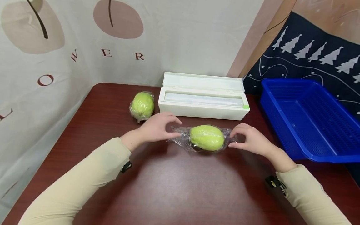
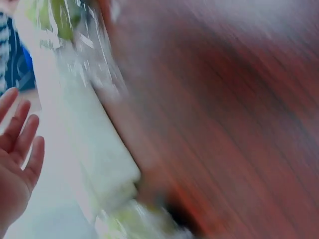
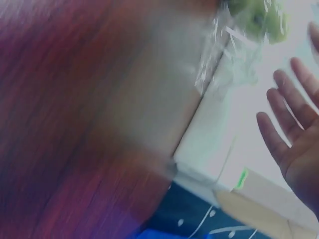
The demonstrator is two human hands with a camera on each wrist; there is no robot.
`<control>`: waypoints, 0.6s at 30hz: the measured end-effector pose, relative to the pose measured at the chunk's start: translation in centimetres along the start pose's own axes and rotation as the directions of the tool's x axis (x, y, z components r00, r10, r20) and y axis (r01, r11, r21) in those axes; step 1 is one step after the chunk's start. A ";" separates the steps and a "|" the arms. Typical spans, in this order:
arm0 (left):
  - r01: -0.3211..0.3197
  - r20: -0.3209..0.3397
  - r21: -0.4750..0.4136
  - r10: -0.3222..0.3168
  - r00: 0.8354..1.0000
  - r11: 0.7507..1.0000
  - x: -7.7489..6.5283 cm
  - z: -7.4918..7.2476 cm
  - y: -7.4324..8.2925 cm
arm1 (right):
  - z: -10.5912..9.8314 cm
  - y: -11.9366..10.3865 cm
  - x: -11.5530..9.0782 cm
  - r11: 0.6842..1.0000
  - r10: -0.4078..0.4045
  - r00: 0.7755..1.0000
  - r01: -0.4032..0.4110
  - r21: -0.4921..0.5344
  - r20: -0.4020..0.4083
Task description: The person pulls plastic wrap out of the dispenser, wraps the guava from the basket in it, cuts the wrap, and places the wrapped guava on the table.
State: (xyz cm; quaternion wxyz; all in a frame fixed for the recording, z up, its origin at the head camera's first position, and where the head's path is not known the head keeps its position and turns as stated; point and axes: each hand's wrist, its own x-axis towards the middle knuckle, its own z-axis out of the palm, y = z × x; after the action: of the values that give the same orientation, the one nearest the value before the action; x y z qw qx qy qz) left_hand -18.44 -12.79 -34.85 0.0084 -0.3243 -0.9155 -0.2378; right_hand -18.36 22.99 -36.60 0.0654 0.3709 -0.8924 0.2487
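A yellow-green oval fruit (image 1: 207, 137) lies on its side on the table, wrapped in clear cling film (image 1: 183, 139) that spreads out in loose ends to left and right. By the left end is my left hand (image 1: 158, 127), thumb and fingers parted around a gap; the left wrist view has its fingers (image 2: 20, 124) spread. At the opposite end my right hand (image 1: 251, 139) arches with its fingertips right at the film. In the right wrist view those fingers (image 3: 286, 102) are apart and hold nothing. Both wrist views are blurred.
Behind the fruit stands a white cling film box (image 1: 203, 111), lid up, with a roll inside. A second wrapped fruit (image 1: 142, 105) sits to its left. At the right is a blue plastic basket (image 1: 289, 125). A printed cloth (image 1: 182, 37) hangs behind the dark red table (image 1: 182, 193).
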 end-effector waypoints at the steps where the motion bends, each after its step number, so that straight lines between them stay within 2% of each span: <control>1: -0.032 0.003 0.033 0.032 0.999 0.999 0.2 0.3 0.4 | 0.1 -0.2 0.1 1.000 -0.016 1.000 0.016 -0.021 0.010; 4: -0.111 0.017 0.133 0.110 0.994 0.985 0.8 1.4 1.3 | 0.4 -0.7 0.4 0.999 -0.016 1.000 0.017 -0.043 0.015; 8: -0.113 0.025 0.204 0.111 0.994 0.972 1.1 2.3 2.0 | 0.5 -1.0 0.5 0.997 0.046 0.998 -0.044 -0.071 0.034; 13: -0.113 0.039 0.216 0.107 0.994 0.970 1.4 3.0 2.3 | 0.6 -1.4 0.7 0.989 0.091 0.991 -0.079 -0.123 0.094; 18: -0.112 0.001 0.205 0.114 0.993 0.972 1.6 2.9 2.2 | 0.6 -1.8 0.8 0.989 0.086 0.993 -0.075 -0.124 0.085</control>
State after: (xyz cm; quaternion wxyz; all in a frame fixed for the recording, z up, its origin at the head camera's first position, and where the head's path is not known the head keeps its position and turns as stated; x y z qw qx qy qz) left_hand -17.94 -9.04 -36.22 0.0601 -0.3720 -0.9151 -0.1432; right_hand -17.68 21.13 -36.18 0.0371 0.3409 -0.9220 0.1795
